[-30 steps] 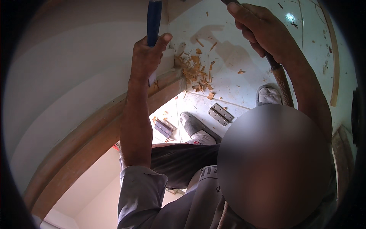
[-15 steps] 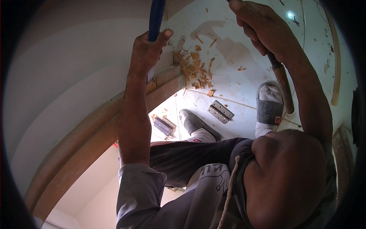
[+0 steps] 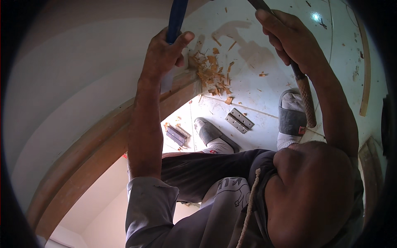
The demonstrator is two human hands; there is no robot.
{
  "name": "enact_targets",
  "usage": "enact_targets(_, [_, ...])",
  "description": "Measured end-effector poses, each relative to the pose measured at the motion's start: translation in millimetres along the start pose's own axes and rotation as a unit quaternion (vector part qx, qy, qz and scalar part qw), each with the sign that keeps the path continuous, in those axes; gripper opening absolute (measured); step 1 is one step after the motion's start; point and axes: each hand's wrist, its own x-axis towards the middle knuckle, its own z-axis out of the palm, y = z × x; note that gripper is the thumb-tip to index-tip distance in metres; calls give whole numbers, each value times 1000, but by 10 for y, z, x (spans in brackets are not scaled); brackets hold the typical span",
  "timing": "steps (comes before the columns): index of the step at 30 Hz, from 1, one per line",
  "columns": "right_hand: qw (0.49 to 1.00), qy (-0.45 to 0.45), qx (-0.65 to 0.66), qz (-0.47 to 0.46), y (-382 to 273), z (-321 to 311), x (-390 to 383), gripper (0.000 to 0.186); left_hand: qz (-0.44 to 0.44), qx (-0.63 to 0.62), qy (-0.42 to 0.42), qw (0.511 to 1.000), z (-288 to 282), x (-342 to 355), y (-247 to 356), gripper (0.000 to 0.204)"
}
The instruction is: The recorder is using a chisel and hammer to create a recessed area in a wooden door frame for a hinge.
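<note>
Gripping a blue-handled chisel at far left: left hand, fingers wrapped round the handle's near end, thumb lifted off to the right. Pale flat blade shows below the fist, over the wooden frame; contact between edge and wood cannot be told. Right hand at far right, fingers clamped on the dark shaft of a long tool, textured brown grip trailing toward the near side. Its head lies out of view; the shadow on the floor looks hammer-like.

Handling, as judged: chisel stiff, fairly light, handle probably smooth; best held on the blue part, clear of the edge. Striking tool rigid, likely head-heavy; the textured grip should slip less than the bare shaft, and holding there would give more swing.

Around: wood shavings heaped by the frame's far end, loose on the tiled floor. Silvery hinge between the slippered feet, a dark hinge-like piece nearer the frame. Wood strip along the right. In the way: white wall close left of the chisel; right foot just beside the brown grip.
</note>
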Motion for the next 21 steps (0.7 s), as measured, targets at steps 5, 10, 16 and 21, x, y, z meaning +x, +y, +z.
enact_targets(5, [999, 27, 37, -21, 105, 52, -33, 44, -24, -94, -27, 995, 243, -133, 151, 53])
enact_targets(10, [993, 63, 96, 15, 244, 46, -44, 43, 123, 16, -86, 989, 907, -218, 160, 48])
enact_targets(16, [968, -16, 247, 39, 241, 92, -150, 56, 178, 76, 37, 980, 1220, -458, 152, 36])
enact_targets(21, [989, -37, 146, -4, 157, 187, -129, 46, 264, 199, 187, 925, 1139, -517, -51, 23])
